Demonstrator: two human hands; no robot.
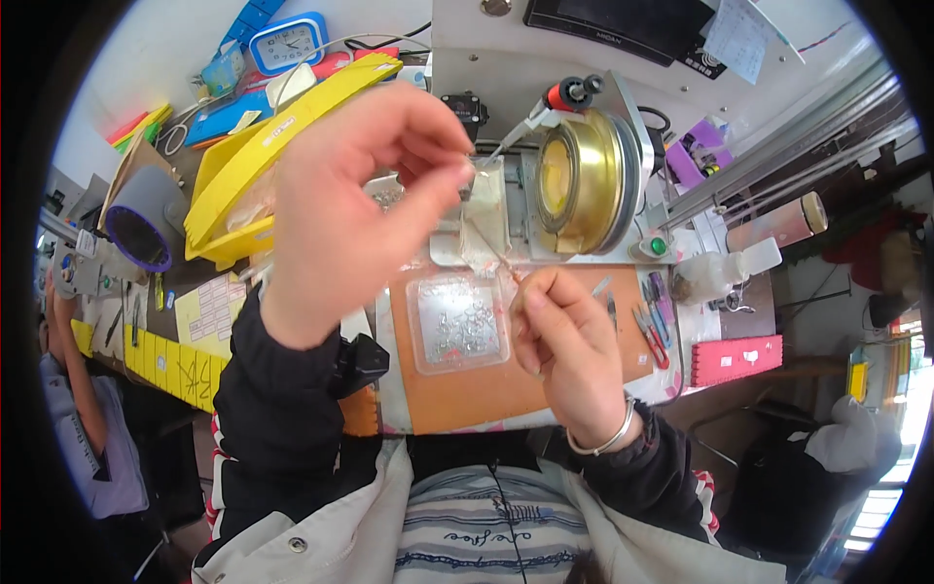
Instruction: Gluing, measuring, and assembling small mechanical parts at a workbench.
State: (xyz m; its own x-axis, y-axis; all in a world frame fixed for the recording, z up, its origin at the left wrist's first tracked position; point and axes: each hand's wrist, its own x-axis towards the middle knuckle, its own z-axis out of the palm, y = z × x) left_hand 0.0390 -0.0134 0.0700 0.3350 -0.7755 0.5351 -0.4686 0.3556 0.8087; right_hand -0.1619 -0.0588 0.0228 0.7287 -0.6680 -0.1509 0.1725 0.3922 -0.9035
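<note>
Clear plastic pouch [484,209] hangs above the counter [467,389] before the brass wheel [584,180], pinched at its top by our left hand [345,209], right hand [564,336] closed on its lower corner; we keep it taut over the parts tray [457,321].

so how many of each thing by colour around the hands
yellow tray: 1
brass wheel: 1
clear dish: 1
clear bag: 1
blue clock: 1
pink block: 1
total: 6
The left hand and right hand pinch the bag.
</note>
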